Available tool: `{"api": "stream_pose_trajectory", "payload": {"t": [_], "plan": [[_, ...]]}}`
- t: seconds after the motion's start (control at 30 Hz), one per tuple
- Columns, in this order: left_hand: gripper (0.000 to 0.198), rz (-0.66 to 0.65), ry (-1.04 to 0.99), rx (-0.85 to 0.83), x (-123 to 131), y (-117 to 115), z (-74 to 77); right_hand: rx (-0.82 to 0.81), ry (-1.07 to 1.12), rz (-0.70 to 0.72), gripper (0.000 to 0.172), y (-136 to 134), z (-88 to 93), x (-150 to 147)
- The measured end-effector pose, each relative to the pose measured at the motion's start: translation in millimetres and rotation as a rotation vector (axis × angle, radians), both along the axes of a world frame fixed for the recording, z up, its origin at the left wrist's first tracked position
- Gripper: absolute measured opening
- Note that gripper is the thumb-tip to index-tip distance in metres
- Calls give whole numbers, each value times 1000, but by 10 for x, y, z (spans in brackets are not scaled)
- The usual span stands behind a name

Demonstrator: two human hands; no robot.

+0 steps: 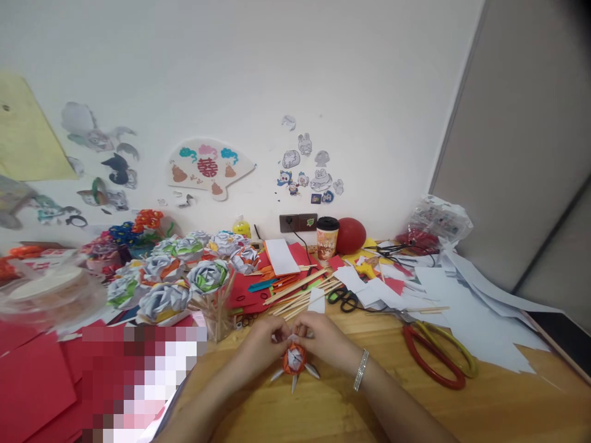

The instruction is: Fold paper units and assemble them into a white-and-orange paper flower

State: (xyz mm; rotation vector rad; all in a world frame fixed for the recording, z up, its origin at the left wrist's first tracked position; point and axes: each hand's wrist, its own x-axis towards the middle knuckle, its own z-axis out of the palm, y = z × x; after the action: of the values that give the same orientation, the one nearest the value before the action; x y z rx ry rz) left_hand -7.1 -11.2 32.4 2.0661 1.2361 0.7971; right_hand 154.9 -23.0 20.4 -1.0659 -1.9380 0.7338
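Note:
A small paper flower (294, 358) with white folds at its centre, an orange ring and pointed white petals below sits just above the wooden table, between my two hands. My left hand (271, 337) pinches its far edge from the left. From the other side, my right hand (308, 331) has its fingers closed on the same far edge, where a bit of white paper shows. The fingertips almost meet and partly hide that edge. Left of my hands, finished paper flowers (209, 277) in white, green and orange stand in a clear cup (218, 320).
Wooden sticks (295, 295), black-handled scissors (344, 299) and paper scraps lie beyond my hands. Large red-and-yellow scissors (434, 354) rest at right, beside white sheets (480, 326). A lidded paper cup (327, 239) and red balloon (351, 235) stand by the wall. Red paper (34, 387) covers the left.

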Motion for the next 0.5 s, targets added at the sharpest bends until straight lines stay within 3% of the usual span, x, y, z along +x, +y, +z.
{"api": "stream_pose_trajectory", "payload": {"t": [0.27, 0.5], "plan": [[8, -3, -53, -57, -4, -5, 11, 85, -134, 15, 14, -37, 78, 16], [9, -17, -73, -79, -6, 17, -20, 9, -39, 53, 14, -17, 61, 40]]}}
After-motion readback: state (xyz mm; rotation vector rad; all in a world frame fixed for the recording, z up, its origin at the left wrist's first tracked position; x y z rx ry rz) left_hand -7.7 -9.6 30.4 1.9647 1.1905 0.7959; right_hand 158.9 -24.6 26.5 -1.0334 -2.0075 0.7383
